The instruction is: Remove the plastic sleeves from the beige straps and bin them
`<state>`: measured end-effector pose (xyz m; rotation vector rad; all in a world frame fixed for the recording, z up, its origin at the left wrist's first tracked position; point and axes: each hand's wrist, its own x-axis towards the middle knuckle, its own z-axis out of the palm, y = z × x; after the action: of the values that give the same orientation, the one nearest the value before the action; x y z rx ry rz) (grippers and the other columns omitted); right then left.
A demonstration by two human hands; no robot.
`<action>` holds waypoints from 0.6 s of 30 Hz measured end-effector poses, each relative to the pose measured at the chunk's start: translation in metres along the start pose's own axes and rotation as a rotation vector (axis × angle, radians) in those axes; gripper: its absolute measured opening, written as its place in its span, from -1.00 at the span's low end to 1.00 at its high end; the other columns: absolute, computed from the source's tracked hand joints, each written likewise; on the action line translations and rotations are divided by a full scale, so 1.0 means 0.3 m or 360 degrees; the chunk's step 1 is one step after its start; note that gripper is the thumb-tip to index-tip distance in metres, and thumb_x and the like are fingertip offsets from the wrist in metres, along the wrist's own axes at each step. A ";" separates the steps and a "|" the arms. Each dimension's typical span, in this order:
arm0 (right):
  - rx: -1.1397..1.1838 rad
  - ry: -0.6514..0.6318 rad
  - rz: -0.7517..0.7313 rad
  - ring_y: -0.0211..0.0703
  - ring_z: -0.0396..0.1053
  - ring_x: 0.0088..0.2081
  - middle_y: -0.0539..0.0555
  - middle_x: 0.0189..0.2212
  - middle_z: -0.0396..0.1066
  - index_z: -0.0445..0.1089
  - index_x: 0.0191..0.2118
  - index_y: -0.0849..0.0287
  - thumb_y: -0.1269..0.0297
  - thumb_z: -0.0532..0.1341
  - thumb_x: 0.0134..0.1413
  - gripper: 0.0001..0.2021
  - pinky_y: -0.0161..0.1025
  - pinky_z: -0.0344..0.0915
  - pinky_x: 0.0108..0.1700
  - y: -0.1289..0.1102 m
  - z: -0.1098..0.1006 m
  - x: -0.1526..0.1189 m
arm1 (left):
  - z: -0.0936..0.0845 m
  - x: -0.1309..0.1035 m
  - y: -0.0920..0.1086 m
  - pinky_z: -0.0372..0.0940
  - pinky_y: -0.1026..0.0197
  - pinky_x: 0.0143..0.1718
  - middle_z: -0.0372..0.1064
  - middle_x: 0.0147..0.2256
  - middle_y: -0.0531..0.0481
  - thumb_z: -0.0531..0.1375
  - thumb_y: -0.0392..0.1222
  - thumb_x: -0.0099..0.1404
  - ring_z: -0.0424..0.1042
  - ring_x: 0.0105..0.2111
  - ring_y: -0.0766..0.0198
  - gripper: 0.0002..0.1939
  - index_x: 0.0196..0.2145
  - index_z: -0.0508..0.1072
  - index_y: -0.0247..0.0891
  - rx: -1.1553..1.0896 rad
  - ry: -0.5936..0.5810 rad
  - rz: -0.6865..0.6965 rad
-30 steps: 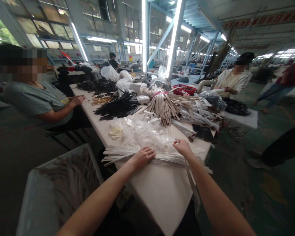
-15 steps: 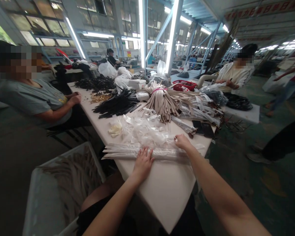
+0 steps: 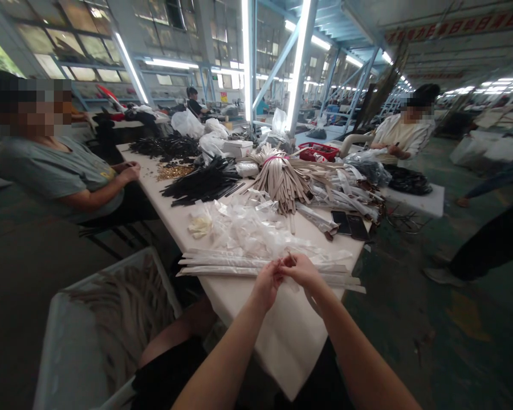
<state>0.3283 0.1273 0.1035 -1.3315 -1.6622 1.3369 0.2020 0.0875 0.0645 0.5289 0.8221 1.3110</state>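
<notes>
My left hand (image 3: 270, 280) and my right hand (image 3: 298, 269) meet over the near part of the table, fingers pinched together. A thin pale strip end shows at the right fingertips; what lies between the left fingers is too small to make out. Beneath and beside the hands, long pale strips (image 3: 222, 269) lie crosswise, partly wrapped in clear film. Crumpled clear plastic wrappers (image 3: 252, 228) are heaped just beyond them.
A bundle of beige strips (image 3: 280, 176), black strips (image 3: 205, 181) and a red basket (image 3: 318, 151) stand farther back on the table (image 3: 290, 336). A white bin (image 3: 64, 336) of strips is at lower left. People sit left (image 3: 60, 171) and right (image 3: 404, 134).
My left hand has lifted off the strips and closed. My right hand has moved left to meet it. The strips' right ends now show uncovered.
</notes>
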 end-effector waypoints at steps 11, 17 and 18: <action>0.0301 -0.0026 0.0141 -0.21 0.31 -0.49 0.01 -0.57 0.39 0.37 -0.48 0.20 0.09 0.41 -0.19 -0.69 -0.27 0.21 -0.38 -0.059 -0.032 -0.301 | 0.036 0.068 0.269 0.42 0.16 -0.23 0.56 -0.21 -0.21 0.26 -0.18 0.30 0.55 -0.34 0.21 -0.83 -0.21 0.50 -0.34 -0.0120 0.0179 0.0129; 0.0312 -0.0051 0.0146 -0.27 0.20 -0.50 -0.06 -0.59 0.29 0.29 -0.50 0.19 0.09 0.44 -0.20 -0.64 -0.30 0.11 -0.40 -0.052 -0.100 -0.335 | 0.047 0.194 0.508 0.41 0.16 -0.21 0.56 -0.21 -0.17 0.21 -0.21 0.34 0.54 -0.34 0.23 -0.87 -0.22 0.49 -0.33 -0.0040 0.0207 0.0368; 0.0327 -0.0056 0.0158 -0.27 0.19 -0.50 -0.06 -0.58 0.28 0.29 -0.49 0.18 0.09 0.44 -0.20 -0.64 -0.30 0.10 -0.40 -0.048 -0.109 -0.337 | 0.039 0.218 0.546 0.41 0.16 -0.21 0.56 -0.21 -0.17 0.21 -0.21 0.34 0.54 -0.34 0.23 -0.87 -0.22 0.48 -0.33 -0.0013 0.0234 0.0387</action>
<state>0.3835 0.0428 0.1392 -1.2897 -1.4529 1.5516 0.1116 0.1861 0.1802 0.5430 0.8931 1.5906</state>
